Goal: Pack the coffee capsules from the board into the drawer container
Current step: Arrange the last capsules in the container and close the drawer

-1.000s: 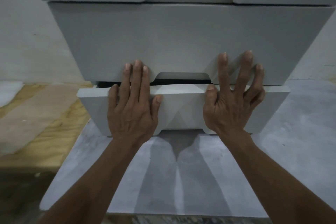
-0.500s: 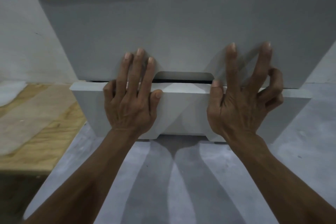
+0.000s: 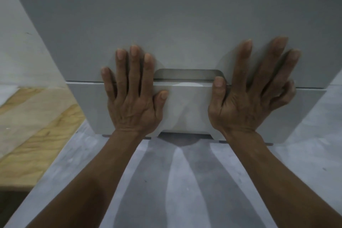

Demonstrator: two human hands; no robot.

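Both hands lie flat against the front of a grey drawer container (image 3: 185, 24) that fills the upper and middle part of the frame. The left hand (image 3: 132, 102) sits left of centre, its fingers straight and close together, pointing up. Its palm rests on the front of the bottom drawer (image 3: 187, 109), and its fingertips cross the seam onto the drawer (image 3: 185, 39) above. The thumb lies out to the side on the bottom drawer's front, just below the handle cutout (image 3: 187, 74).

The right hand (image 3: 248, 102) sits right of centre, well apart from the left, with the cutout between them. Its fingers are spread and mostly straight, reaching up over the upper drawer's front; the little finger is bent a bit. Its thumb points up beside the right end of the cutout. The fingers here are somewhat blurred. Neither hand grips anything; both press with open palms.

The bottom drawer's front stands almost flush with the one above, a thin dark seam running between them. Inside the cutout only a dim grey strip shows. No capsules can be seen; the drawers' insides are hidden.

The container stands on a pale grey sheet (image 3: 185, 181) that covers the lower part of the frame, with the forearms' shadows fanning across it. At the left edge a wooden board (image 3: 33, 135) lies beside the sheet. A pale wall (image 3: 22, 52) rises behind, in the upper left.
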